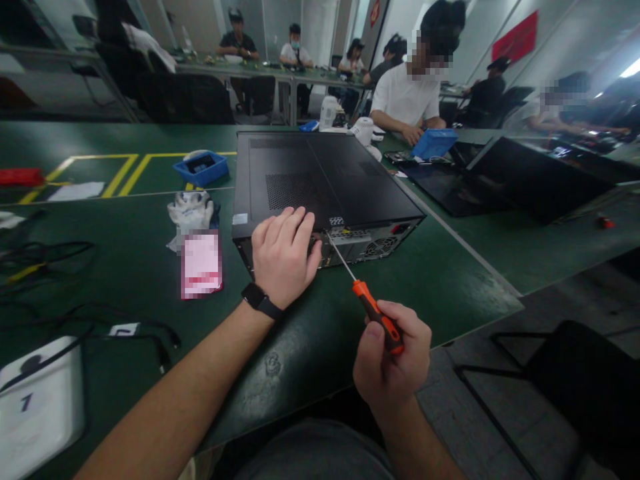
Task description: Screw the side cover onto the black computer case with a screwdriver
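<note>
A black computer case [310, 167] lies on its side on the green table, its rear panel with a fan grille [381, 247] facing me. My left hand [286, 250], a dark watch on its wrist, rests on the case's near edge with the fingers stretched over the top. In my right hand [395, 353] is a screwdriver [373, 303] with an orange and black handle. Its thin shaft points up and left, and the tip meets the top of the rear panel, right of my left hand. Whether a screw sits under the tip is too small to tell.
Left of the case are a blue tray [203, 170], crumpled gloves [193, 212] and a pink-edged card [201, 265]. Black cables [125, 313] and a white device [43, 407] lie further left. A person in white [410, 93] holds a blue box [434, 143] across the table. A black chair [585, 393] stands at right.
</note>
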Available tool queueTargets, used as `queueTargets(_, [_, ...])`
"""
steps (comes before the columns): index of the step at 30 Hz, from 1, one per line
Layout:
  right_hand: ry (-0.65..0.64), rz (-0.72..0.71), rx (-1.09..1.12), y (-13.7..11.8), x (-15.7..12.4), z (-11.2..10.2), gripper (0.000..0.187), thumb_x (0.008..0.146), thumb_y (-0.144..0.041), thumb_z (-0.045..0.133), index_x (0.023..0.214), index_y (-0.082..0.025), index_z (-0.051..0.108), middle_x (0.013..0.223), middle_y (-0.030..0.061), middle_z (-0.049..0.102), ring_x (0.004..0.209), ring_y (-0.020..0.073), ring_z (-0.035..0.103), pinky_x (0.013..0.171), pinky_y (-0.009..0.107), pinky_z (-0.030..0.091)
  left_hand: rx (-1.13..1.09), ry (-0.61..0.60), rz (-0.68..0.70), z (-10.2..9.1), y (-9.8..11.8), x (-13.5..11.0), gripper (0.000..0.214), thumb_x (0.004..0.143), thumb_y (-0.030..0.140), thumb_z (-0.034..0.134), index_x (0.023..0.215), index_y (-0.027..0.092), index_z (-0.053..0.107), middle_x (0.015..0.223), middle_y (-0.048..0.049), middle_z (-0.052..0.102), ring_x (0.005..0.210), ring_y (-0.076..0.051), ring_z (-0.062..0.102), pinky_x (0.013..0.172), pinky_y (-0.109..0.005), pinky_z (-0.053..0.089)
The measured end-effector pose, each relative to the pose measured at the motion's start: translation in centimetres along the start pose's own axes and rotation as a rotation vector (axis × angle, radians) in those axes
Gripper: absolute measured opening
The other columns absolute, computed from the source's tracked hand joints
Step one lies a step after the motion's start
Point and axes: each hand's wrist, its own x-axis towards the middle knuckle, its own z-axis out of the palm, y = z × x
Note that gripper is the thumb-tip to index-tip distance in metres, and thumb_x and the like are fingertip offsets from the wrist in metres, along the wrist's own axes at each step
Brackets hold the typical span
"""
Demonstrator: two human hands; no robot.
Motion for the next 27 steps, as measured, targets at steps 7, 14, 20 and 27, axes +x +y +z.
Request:
queueTargets(7, [-0.028,0.081,-0.037,-0.1,-0.4,-0.3,0.029,0.096,-0.022,0.055,0.125,-0.019,0.061,0.090,0.0035,0.070,0.074,0.0170,0.070,0.066,0.033,0.059,-0.004,-0.006,0.008,0.0,-0.1,-0.1,0.050,0.095,0.029,0.061,0.143,0.018,0.060,0.147,-0.0135,0.063,0.140,-0.033,0.055,0.117,-0.053,0.034])
queueTargets(14, [-0.004,0.000,-0.038,-0.7,0.6,0.0,0.031,0.090,-0.016,0.061,0.121,-0.020,0.060,0.098,0.0045,0.069,0.083,0.0172,0.071,0.072,0.032,0.060,0.037,0.015,0.028,-0.1,-0.1,0.0,0.045,0.097,0.030,0.059,0.139,0.014,0.062,0.144,-0.0141,0.065,0.137,-0.032,0.058,0.115,-0.050,0.036])
queueTargets(20, [-0.016,0.083,-0.058,-0.2,-0.4,-0.1,0.027,0.096,-0.021,0.058,0.123,-0.020,0.063,0.098,0.0049,0.073,0.071,0.0153,0.071,0.065,0.031,0.060,0.011,-0.010,0.014,-0.1,-0.1,-0.1,0.048,0.096,0.029,0.060,0.143,0.016,0.060,0.146,-0.0143,0.064,0.139,-0.033,0.056,0.116,-0.053,0.035])
queueTargets(27, [-0.015,0.016,-0.029,-0.6,0.0,-0.1,0.032,0.091,-0.017,0.059,0.123,-0.019,0.061,0.100,0.0054,0.070,0.083,0.0179,0.072,0.071,0.033,0.061,-0.003,-0.022,0.001,-0.2,0.0,0.1,0.048,0.095,0.028,0.060,0.142,0.016,0.061,0.146,-0.0139,0.064,0.140,-0.033,0.055,0.117,-0.053,0.035])
